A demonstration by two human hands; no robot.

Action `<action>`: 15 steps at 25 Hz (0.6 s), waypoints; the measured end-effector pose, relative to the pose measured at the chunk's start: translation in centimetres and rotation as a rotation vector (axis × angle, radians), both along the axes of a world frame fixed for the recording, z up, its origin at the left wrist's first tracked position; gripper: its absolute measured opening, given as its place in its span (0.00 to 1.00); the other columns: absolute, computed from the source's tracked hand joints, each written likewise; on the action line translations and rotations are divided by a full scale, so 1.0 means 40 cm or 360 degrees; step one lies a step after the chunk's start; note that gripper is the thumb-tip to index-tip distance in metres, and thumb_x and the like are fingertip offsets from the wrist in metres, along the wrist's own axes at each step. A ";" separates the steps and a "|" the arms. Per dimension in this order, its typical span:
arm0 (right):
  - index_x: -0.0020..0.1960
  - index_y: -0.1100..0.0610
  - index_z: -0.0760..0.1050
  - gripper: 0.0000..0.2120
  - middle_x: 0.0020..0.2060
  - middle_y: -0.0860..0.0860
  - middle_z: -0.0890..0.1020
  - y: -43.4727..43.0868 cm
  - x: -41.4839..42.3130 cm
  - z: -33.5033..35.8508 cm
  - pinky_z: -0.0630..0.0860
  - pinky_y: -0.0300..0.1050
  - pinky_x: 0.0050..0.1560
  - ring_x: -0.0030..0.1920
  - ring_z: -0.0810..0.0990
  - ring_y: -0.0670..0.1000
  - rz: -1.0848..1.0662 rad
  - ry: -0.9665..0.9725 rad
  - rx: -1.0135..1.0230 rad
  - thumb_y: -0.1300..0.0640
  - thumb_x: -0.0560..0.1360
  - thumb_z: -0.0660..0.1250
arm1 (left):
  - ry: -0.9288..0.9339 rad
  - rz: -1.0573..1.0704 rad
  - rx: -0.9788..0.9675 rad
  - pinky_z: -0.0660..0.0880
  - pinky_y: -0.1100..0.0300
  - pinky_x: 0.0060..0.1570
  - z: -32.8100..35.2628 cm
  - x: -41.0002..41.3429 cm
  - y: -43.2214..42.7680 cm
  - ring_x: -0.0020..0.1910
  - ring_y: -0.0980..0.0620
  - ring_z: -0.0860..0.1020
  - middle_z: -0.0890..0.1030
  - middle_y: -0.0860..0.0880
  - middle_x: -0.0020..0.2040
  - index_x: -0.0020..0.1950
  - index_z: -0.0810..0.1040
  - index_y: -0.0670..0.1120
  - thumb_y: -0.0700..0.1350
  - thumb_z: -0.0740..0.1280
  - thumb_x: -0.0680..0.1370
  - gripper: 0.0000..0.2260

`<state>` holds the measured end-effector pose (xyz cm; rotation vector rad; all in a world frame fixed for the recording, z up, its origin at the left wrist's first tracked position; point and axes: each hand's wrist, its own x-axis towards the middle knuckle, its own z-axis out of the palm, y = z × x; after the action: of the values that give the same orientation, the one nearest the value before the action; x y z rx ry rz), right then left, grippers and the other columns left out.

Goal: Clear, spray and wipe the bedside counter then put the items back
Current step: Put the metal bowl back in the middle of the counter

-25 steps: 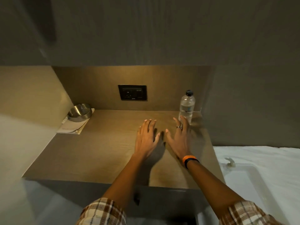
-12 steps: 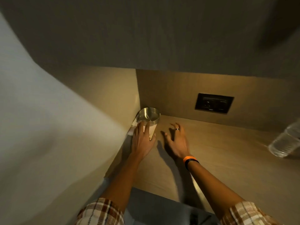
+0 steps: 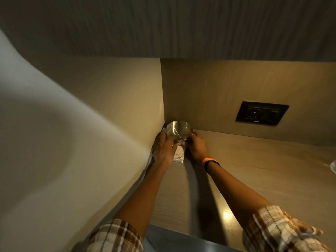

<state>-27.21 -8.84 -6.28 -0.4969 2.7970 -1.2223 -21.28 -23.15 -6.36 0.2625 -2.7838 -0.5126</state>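
Centre frame, back left corner of wooden worktop [image 3: 254, 170]: left hand [image 3: 163, 151] and right hand [image 3: 197, 149] cup a steel ashtray [image 3: 179, 132] from either side, fingers curled on its wall. White printed card [image 3: 179, 156] lies beneath. Black socket plate [image 3: 261, 113] upper right. Clear plastic item [image 3: 333, 165], far right edge, unidentifiable.

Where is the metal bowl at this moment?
In the head view, the metal bowl sits in the counter's back left corner, between the left hand and right hand, above a white paper.

Wooden counter [image 3: 254, 171], white leaflet [image 3: 179, 157] on it
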 end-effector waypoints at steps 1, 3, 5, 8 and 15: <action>0.57 0.63 0.79 0.09 0.58 0.58 0.79 0.020 0.010 0.003 0.79 0.55 0.58 0.55 0.80 0.58 -0.0007 0.0002 -0.0058 0.60 0.79 0.68 | 0.0004 -0.0038 0.0049 0.69 0.48 0.72 0.002 -0.001 0.009 0.78 0.45 0.62 0.62 0.46 0.79 0.70 0.74 0.49 0.52 0.69 0.79 0.21; 0.51 0.62 0.80 0.07 0.53 0.56 0.81 0.089 0.033 0.019 0.80 0.50 0.54 0.49 0.81 0.54 0.0015 0.0006 -0.0145 0.60 0.76 0.72 | -0.0012 -0.0144 0.0273 0.71 0.45 0.70 0.016 -0.001 0.050 0.77 0.45 0.62 0.62 0.46 0.80 0.62 0.79 0.47 0.51 0.72 0.77 0.16; 0.47 0.59 0.79 0.04 0.52 0.56 0.82 0.192 0.063 0.038 0.80 0.39 0.50 0.45 0.81 0.49 0.0001 0.0000 -0.0179 0.61 0.75 0.73 | -0.0127 -0.0266 0.0565 0.74 0.45 0.67 0.036 0.002 0.125 0.74 0.45 0.67 0.64 0.46 0.78 0.54 0.80 0.45 0.50 0.74 0.75 0.12; 0.44 0.59 0.80 0.05 0.57 0.54 0.81 0.371 0.109 0.054 0.80 0.37 0.52 0.48 0.82 0.48 -0.0102 -0.0022 -0.0219 0.63 0.72 0.75 | -0.0185 -0.0417 0.0776 0.79 0.51 0.59 0.055 0.012 0.282 0.62 0.49 0.76 0.73 0.49 0.69 0.48 0.80 0.45 0.47 0.76 0.73 0.10; 0.44 0.56 0.82 0.05 0.53 0.48 0.81 0.736 0.142 0.029 0.79 0.45 0.55 0.52 0.81 0.48 -0.0372 -0.0082 -0.0172 0.58 0.71 0.77 | -0.0149 -0.0600 0.1338 0.82 0.61 0.50 0.054 0.022 0.660 0.59 0.52 0.77 0.76 0.52 0.65 0.41 0.82 0.43 0.35 0.79 0.68 0.08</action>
<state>-21.52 20.60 -5.14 -0.1422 2.8186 -1.4120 -20.39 3.24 -4.21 -0.0807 -2.5361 -1.7842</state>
